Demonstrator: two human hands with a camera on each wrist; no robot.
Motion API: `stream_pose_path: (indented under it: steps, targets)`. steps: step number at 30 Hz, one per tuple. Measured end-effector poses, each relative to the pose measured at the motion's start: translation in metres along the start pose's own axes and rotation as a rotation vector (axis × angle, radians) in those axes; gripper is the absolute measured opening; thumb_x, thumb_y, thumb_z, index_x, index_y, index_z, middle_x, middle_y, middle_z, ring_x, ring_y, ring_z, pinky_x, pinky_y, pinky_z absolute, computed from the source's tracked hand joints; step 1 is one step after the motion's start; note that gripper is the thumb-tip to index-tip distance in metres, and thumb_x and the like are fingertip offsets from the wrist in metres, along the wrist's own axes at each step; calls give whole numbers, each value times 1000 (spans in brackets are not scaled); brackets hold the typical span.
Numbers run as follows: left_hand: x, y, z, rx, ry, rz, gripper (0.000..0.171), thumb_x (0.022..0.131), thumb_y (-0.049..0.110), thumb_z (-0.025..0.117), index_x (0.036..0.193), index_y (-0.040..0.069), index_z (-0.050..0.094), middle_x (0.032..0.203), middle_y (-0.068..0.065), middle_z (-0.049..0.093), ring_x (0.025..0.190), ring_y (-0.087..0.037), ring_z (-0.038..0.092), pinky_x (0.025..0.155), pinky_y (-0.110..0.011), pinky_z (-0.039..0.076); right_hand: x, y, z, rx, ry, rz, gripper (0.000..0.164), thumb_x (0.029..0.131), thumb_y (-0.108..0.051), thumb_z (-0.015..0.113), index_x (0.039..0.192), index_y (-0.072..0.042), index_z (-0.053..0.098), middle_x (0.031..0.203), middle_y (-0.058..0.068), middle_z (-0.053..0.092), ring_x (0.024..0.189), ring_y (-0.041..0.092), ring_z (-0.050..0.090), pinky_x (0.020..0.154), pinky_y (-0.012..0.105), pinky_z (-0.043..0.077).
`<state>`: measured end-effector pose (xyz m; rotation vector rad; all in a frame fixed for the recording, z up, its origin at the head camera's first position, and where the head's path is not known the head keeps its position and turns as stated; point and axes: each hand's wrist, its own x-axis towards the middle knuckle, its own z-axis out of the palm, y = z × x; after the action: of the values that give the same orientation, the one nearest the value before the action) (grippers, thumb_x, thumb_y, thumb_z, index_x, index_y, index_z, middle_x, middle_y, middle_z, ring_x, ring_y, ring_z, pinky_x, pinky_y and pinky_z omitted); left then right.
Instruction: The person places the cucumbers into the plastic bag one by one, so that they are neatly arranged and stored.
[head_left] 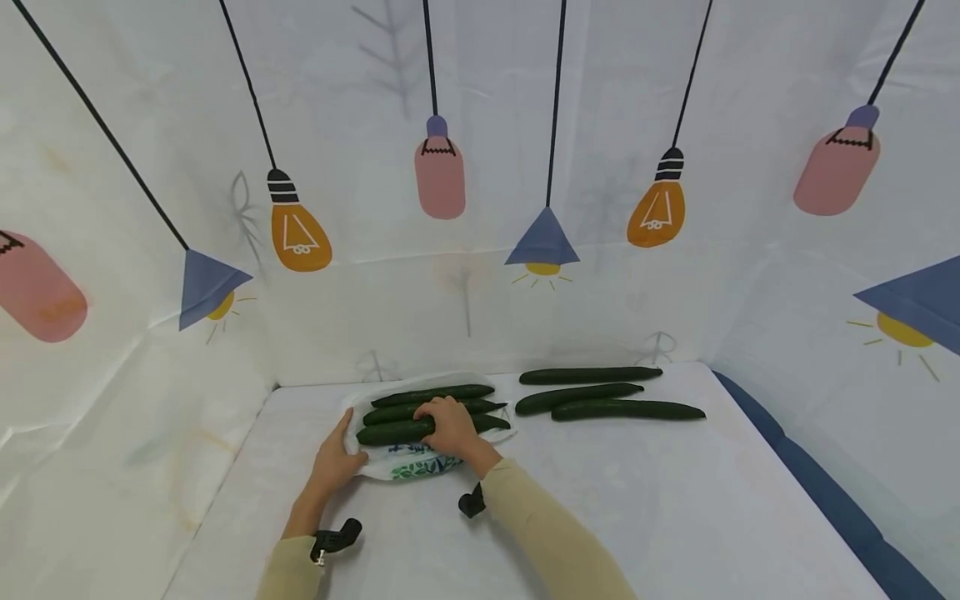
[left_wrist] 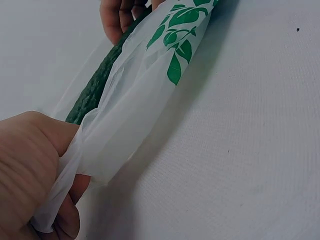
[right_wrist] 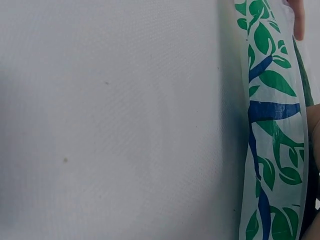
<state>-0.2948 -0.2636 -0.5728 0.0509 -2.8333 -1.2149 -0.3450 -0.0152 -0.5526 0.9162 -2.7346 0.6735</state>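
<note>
A white plastic bag (head_left: 423, 468) printed with green leaves lies on the left of the table. On or in it, three dark green cucumbers rest side by side: a far one (head_left: 432, 394), a middle one (head_left: 390, 413) and a near one (head_left: 393, 432). My left hand (head_left: 333, 458) pinches the bag's left edge; in the left wrist view, thin plastic film (left_wrist: 75, 155) passes between thumb and fingers. From above, my right hand (head_left: 452, 427) grips the near cucumber around its middle. The right wrist view shows mostly the bag's printed side (right_wrist: 275, 125), with that hand partly cut off.
To the right of the bag, three more cucumbers lie on the white table (head_left: 645, 500): a back one (head_left: 591, 376), a middle one (head_left: 577, 397) and a front one (head_left: 630, 410). White sheeting (head_left: 465, 308) with lamp drawings hangs behind. Dark blue padding (head_left: 817, 483) runs along the right edge.
</note>
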Motion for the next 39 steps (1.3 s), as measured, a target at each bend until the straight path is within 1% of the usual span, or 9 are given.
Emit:
stream_pose_path:
  steps: [5,10,16,21,31,39]
  targets:
    - [-1,-2,4,0,-1,-4,93,78,4,65,156,5,13,151,-31,26,137,-48,26,109,-58,25,-3,0,2,-4,-6,16,36,76,-28,84,110,-27,70,106,-7,61,98,16,53,88,39,46]
    - [-1,-2,6,8,1,-3,92,79,6,65,156,5,14,151,-31,26,137,-48,26,109,-59,25,-5,0,2,4,-3,37,36,76,-29,84,110,-27,70,107,-5,60,99,17,53,89,40,45]
    - [-2,-2,5,6,2,-20,92,79,6,65,156,5,13,151,-31,26,137,-49,26,108,-60,25,-4,-1,3,24,-15,53,36,77,-29,84,111,-26,70,109,-3,60,101,19,52,91,41,44]
    - [0,-2,3,-1,-5,-13,92,81,7,65,156,5,12,152,-30,25,138,-48,24,109,-59,24,-1,-1,2,33,-23,70,36,77,-30,83,111,-27,71,110,-3,60,102,19,52,93,42,43]
    - [0,0,2,-3,5,-3,92,79,7,65,155,3,13,152,-31,25,137,-48,25,109,-58,24,1,2,0,59,-19,57,36,79,-36,81,112,-27,71,112,-2,60,101,20,52,93,42,43]
    - [-1,0,3,5,17,-1,92,78,8,66,155,3,16,150,-31,28,137,-48,26,109,-58,25,1,1,-2,67,-23,46,34,80,-36,80,112,-26,71,110,-2,60,99,19,51,92,42,43]
